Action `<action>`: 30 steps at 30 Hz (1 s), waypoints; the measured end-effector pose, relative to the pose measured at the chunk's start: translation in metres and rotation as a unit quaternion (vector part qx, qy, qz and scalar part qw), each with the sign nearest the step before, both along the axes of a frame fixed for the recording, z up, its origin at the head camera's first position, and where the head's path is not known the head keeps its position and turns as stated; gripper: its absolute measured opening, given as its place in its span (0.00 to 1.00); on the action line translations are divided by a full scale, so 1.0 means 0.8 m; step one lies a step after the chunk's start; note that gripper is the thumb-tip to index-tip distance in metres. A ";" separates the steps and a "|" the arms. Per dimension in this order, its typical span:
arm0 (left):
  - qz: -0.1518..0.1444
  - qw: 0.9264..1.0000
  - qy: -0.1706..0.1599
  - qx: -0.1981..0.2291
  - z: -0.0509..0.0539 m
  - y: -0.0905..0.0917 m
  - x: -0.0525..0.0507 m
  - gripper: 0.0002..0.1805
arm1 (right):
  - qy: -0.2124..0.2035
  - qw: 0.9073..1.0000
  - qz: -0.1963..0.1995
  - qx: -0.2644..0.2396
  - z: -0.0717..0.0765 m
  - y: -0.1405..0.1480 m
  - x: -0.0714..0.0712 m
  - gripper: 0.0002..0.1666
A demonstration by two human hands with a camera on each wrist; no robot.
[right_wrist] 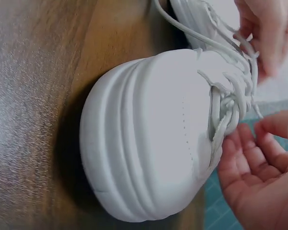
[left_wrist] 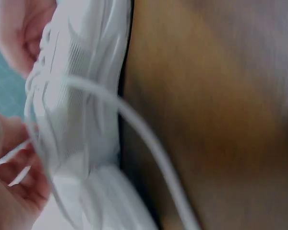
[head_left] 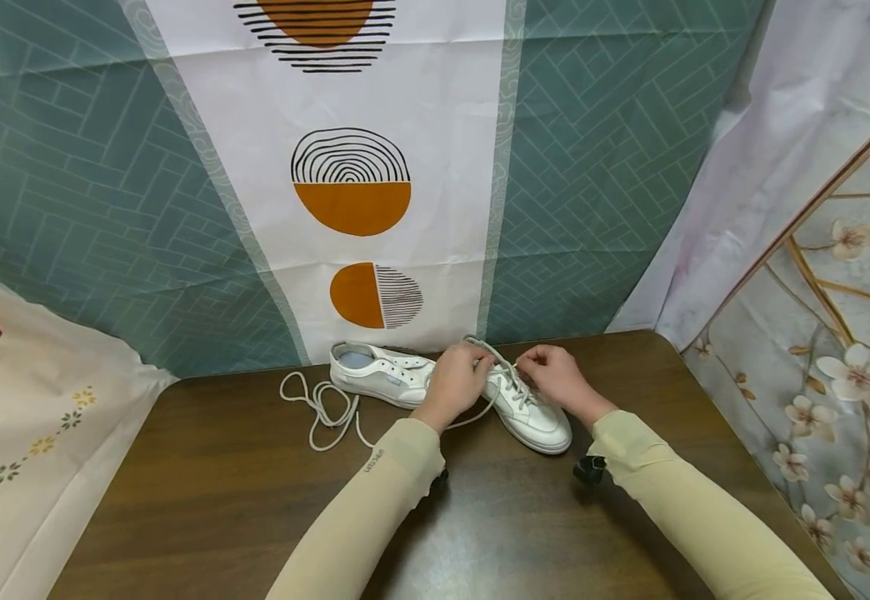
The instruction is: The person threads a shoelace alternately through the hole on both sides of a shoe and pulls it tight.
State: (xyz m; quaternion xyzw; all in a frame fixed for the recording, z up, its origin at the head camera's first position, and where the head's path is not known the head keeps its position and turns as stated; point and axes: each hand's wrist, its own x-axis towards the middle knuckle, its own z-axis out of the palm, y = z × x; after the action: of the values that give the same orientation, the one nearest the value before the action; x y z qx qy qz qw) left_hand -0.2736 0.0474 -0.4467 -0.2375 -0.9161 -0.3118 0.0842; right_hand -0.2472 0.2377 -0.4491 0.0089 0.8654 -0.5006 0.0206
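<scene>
A white sneaker (head_left: 536,423) rests on the table with its toe toward the near right, its pale shoelace (right_wrist: 228,103) threaded through the eyelets. My left hand (head_left: 456,382) is by the ankle end and holds a stretch of lace, which passes between its fingers in the left wrist view. On the other side of the tongue, my right hand (head_left: 561,382) pinches a thin lace between thumb and forefinger. A second white sneaker (head_left: 375,375) lies to the left, partly hidden behind my left hand; no lace shows in its eyelets.
A loose pale lace (head_left: 322,408) lies coiled on the brown wooden table (head_left: 240,492) beside the left sneaker. A patterned curtain (head_left: 435,292) hangs right behind the table's back edge. Floral cloth (head_left: 817,417) hangs along the right side.
</scene>
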 end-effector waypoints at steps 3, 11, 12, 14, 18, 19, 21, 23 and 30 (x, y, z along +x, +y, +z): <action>0.007 1.000 -0.007 -0.030 0.003 -0.012 -0.006 0.10 | -0.022 0.992 -0.014 -0.125 0.001 0.006 -0.003 0.18; -0.030 0.997 -0.024 -0.063 0.003 -0.022 -0.013 0.11 | 0.036 0.914 0.003 -0.403 0.025 0.032 -0.005 0.12; -0.031 0.997 -0.021 -0.067 0.002 -0.023 -0.013 0.11 | 0.055 0.929 0.013 -0.366 0.028 0.034 -0.004 0.11; -0.035 0.997 -0.017 -0.068 0.001 -0.025 -0.014 0.11 | 0.087 0.973 0.041 -0.211 0.034 0.036 -0.002 0.10; -0.038 0.997 -0.009 -0.065 -0.001 -0.032 -0.014 0.10 | 0.128 0.965 0.112 0.201 0.033 0.034 0.003 0.16; -0.039 0.997 -0.008 -0.062 0.000 -0.033 -0.013 0.10 | 0.127 0.948 0.131 0.261 0.031 0.033 0.004 0.18; -0.042 0.997 -0.005 -0.059 -0.001 -0.034 -0.012 0.10 | 0.121 0.924 0.151 0.330 0.027 0.035 0.005 0.20; -0.049 0.997 -0.004 -0.055 -0.001 -0.034 -0.012 0.09 | 0.114 0.920 0.140 0.347 0.025 0.041 0.004 0.17; -0.072 0.995 0.021 -0.060 -0.003 -0.031 -0.011 0.05 | 0.104 0.974 0.009 0.201 0.029 0.076 -0.005 0.17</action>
State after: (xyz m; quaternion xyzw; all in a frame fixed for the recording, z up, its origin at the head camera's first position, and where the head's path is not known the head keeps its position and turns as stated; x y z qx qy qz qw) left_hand -0.2825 0.0225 -0.4491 -0.3138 -0.9117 -0.2569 0.0665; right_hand -0.2511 0.2984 -0.4259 -0.0465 0.9457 -0.3145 -0.0671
